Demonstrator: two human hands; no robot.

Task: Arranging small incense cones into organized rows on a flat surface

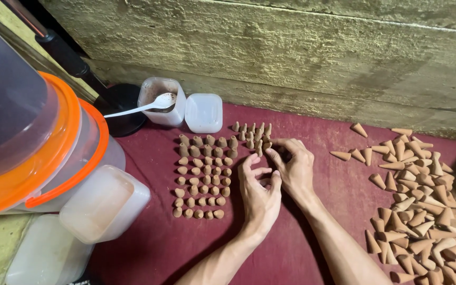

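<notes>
Small brown cones (202,177), standing upright in tidy rows on a dark red cloth (159,243), lie just to the left of a person's two bare hands, with a shorter cluster of upright cones (252,132) directly beyond the fingertips. The right hand (294,166) is the nearer of the two to that far cluster: its fingers (276,155) are drawn narrowly together at the cluster's near edge, seemingly pinching one cone, though whether anything is truly held cannot be told from here. The left hand (259,192) sits just behind and below it, touching or almost touching the right, fingers (249,163) curled loosely and pointing away from the body toward the same spot; nothing shows in its grip. Each cone's long axis runs vertically, tip up. Well apart on the right side of the hands lies a loose heap of paler, longer cones (423,206) tumbled on their sides. Beyond the rows, to the far left of the fingers, stand an open container of brown powder with a white spoon (143,106) and its lid (203,112).
</notes>
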